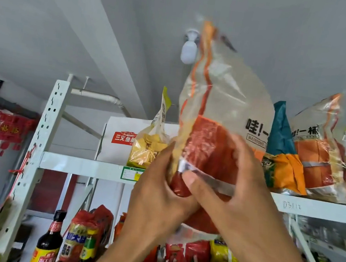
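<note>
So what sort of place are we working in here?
Probably a small grocery shop or its stockroom: white slotted metal shelving with a green-edged paper label on its rail, sealed snack bags standing on top like the clear-and-orange bag held up, and a dark glass sauce bottle below.

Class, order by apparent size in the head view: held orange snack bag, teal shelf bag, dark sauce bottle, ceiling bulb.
1. orange snack bag, though nearest the camera
2. teal bag
3. sauce bottle, cut off by the frame edge
4. ceiling bulb
</note>
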Tool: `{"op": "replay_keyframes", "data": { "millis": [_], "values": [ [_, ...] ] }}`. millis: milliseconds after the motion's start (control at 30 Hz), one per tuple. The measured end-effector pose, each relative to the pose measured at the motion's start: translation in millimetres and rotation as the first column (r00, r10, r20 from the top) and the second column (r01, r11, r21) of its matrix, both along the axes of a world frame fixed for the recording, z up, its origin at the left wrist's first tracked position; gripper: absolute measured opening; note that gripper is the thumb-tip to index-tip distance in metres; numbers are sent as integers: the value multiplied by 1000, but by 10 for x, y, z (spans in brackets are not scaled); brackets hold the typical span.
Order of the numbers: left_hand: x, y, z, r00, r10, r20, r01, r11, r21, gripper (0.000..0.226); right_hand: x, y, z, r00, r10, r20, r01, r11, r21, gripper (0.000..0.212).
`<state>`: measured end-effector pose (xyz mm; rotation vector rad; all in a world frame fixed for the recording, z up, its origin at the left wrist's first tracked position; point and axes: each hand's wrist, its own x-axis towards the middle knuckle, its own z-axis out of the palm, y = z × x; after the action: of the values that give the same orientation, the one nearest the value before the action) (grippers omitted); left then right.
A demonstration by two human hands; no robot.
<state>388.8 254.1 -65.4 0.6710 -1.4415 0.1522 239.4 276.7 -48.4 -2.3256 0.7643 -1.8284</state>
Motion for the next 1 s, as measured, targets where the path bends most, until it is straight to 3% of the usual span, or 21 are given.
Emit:
{"op": "replay_keyframes", "data": {
  "millis": [67, 133, 300, 400, 467, 533, 633, 767, 867, 933, 1000],
  "values": [
    [-162, 37, 45, 995, -29, 98, 35, 998, -59, 63, 5, -86, 54, 993, 39, 110, -36, 999, -30, 108],
    [-248, 42, 70, 974, -127, 185, 138, 989, -45, 66, -26, -152, 132, 973, 24, 229, -11, 998, -56, 112],
    [-380, -3, 26, 905, -140, 402, 138, 990, 33, 88, -188, -337, 189, 887, 21, 461, 35, 993, -112, 85],
    [-354, -29, -3, 841, -277, 465, 263, 960, 95, 74, -353, -401, 157, 859, 58, 508, 9, 992, -128, 66],
    [-280, -79, -8, 832, -439, 340, 424, 898, 122, 55, -480, -417, 135, 872, 61, 486, -4, 993, -118, 62],
    [-190, -184, -3, 867, -475, 150, 470, 880, 67, 50, -583, -439, 105, 867, 105, 487, -71, 994, -88, 60],
    [-82, -294, 19, 934, -357, -1, 357, 934, -27, 67, -715, -463, -3, 833, 232, 502, -246, 968, -38, 58],
    [98, -347, 9, 878, -456, -144, 473, 871, 132, 84, -884, -566, -221, 749, 380, 543, -491, 869, 69, 54],
    [195, -341, -42, 829, -519, -208, 559, 784, 271, 113, -941, -784, -452, 784, 357, 508, -515, 830, 211, 53],
    [212, -303, -137, 819, -508, -266, 571, 766, 294, 107, -916, -903, -627, 833, 320, 452, -479, 825, 300, 46],
    [212, -267, -320, 833, -451, -321, 545, 769, 333, 82, -846, -963, -794, 877, 305, 370, -449, 793, 411, 50]
  ]
}}
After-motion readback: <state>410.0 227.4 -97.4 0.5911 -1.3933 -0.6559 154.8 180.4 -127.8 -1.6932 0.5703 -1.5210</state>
